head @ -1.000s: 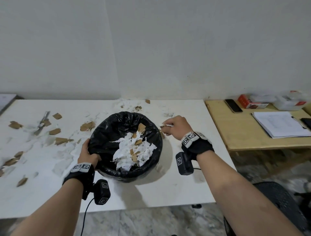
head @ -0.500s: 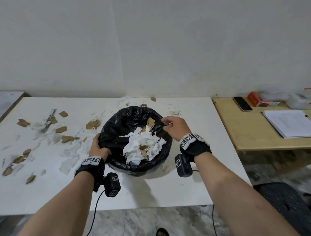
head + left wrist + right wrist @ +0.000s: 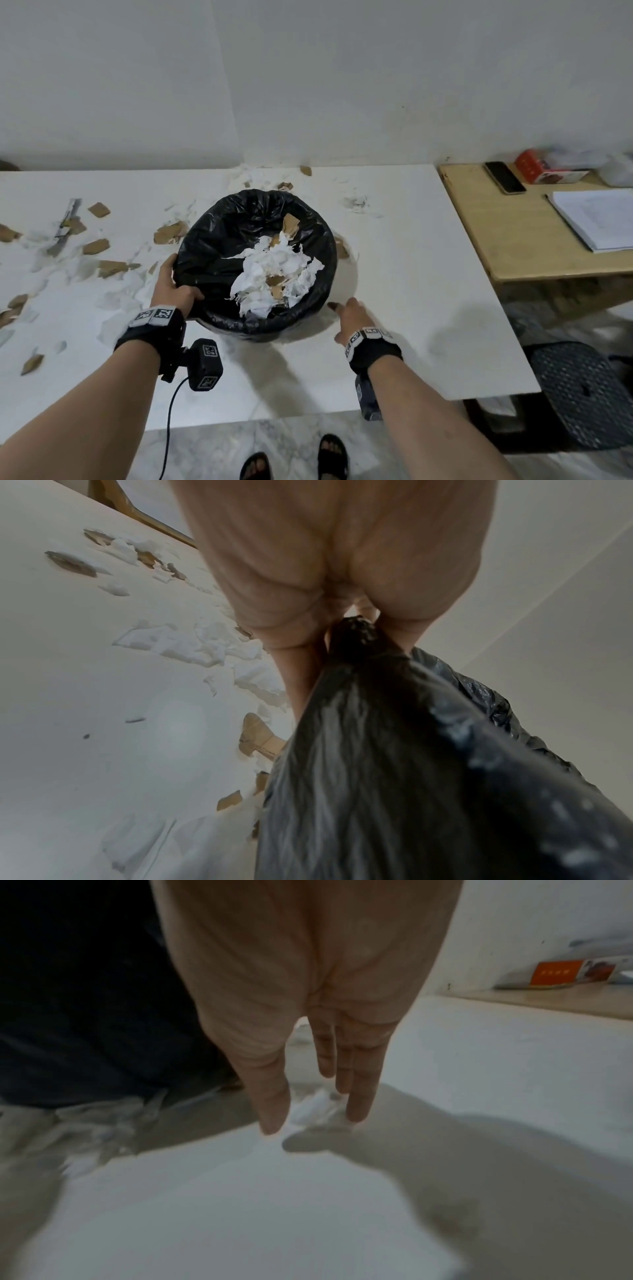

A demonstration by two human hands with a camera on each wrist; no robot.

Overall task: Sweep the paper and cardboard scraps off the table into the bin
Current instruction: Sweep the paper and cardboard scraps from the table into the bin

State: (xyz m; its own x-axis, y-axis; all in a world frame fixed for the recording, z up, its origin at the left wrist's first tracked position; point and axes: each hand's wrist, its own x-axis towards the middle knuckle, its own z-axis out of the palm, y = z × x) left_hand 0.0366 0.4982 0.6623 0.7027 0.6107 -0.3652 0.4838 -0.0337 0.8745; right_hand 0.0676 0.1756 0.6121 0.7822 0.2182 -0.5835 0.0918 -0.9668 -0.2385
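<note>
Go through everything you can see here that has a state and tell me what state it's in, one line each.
bin: upright on the white table, black liner open, partly filled with scraps.
left hand: grips the bin's rim.
right hand: fingers straight, holding nothing, beside the bin.
cardboard scraps: still scattered on the table left of the bin.
paper scraps: still scattered left of the bin.
phone: flat on the wooden desk, screen dark.

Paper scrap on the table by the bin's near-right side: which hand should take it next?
Right. The right hand is free, fingers straight, reaching toward the paper scrap beside the bin. The left hand grips the bin's rim on the far side from it and is probably steadying it.
</note>
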